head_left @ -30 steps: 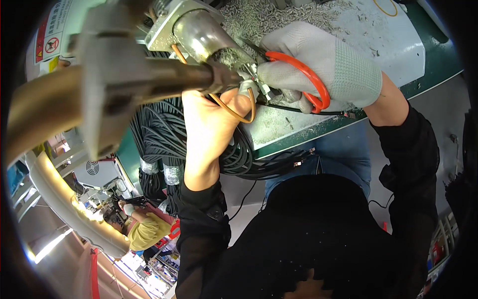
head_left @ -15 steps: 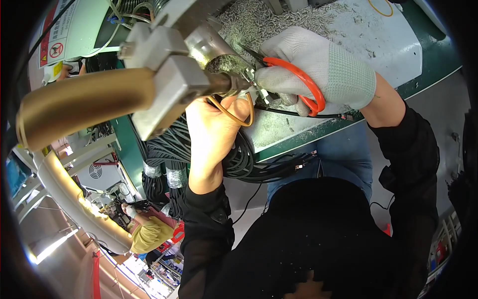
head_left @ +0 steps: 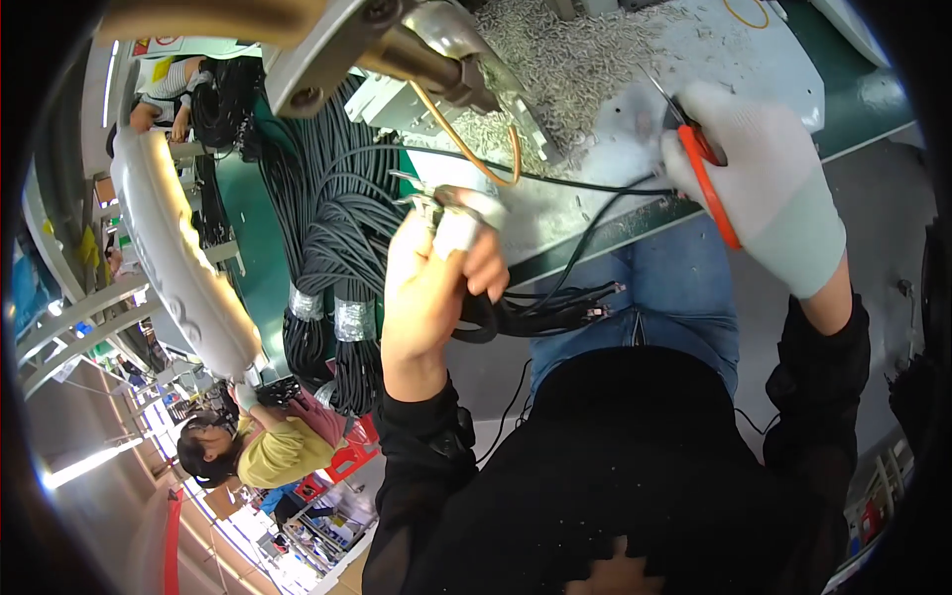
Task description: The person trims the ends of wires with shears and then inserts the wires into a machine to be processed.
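Observation:
My left hand (head_left: 421,283), bare apart from a white wrap on a finger, is closed below the machine head. At its fingertips it pinches a cable end with silvery metal strands or prongs (head_left: 420,202); motion blur hides the exact shape. Black cable coils (head_left: 481,319) hang beside and below that hand. My right hand (head_left: 769,188), in a white knit glove, is off to the right over the table's edge. It is closed around red-handled scissors (head_left: 710,190), whose dark blades point up and left. A thin black cable (head_left: 585,185) runs between the two hands.
A metal machine head (head_left: 446,74) with a curved brown tube (head_left: 461,139) overhangs the table. Many small silvery clippings (head_left: 565,74) cover the white board. Bundled black cables (head_left: 337,228) lie on the green table at left. A lit lamp (head_left: 188,248) and co-workers (head_left: 283,446) are farther left.
Both hands have come away from the machine head. My right hand with the scissors moved right and slightly down; my left moved slightly down with the cable end. The view has shifted too.

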The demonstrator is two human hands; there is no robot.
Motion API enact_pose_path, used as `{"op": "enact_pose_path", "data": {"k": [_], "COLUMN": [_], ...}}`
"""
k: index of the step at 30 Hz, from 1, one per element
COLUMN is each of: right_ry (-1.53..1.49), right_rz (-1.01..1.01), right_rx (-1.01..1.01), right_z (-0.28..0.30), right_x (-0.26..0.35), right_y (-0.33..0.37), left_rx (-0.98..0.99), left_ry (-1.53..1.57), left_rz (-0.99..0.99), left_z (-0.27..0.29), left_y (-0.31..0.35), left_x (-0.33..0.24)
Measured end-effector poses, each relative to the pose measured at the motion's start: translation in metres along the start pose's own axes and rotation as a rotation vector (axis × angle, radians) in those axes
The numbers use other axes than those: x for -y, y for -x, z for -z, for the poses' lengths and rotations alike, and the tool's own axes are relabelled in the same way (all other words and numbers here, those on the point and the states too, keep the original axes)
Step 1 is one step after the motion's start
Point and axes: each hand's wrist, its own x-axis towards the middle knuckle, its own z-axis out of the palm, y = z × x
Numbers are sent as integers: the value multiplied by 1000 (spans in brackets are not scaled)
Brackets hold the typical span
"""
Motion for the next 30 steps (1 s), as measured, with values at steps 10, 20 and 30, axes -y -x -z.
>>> {"op": "enact_pose_path", "data": {"k": [10, 20, 30], "right_ry": [-350, -678, -81], "right_rz": [-67, -288, 239], "right_rx": [95, 205, -566], "right_z": [-10, 24, -15], "right_x": [42, 37, 28], "right_y": [24, 51, 65], "left_rx": [62, 72, -171], "left_ry": [-290, -672, -828], "left_rz": [41, -83, -395], "left_z": [-52, -87, -99], "left_y": [28, 27, 16], "left_x": [-5, 0, 9]}}
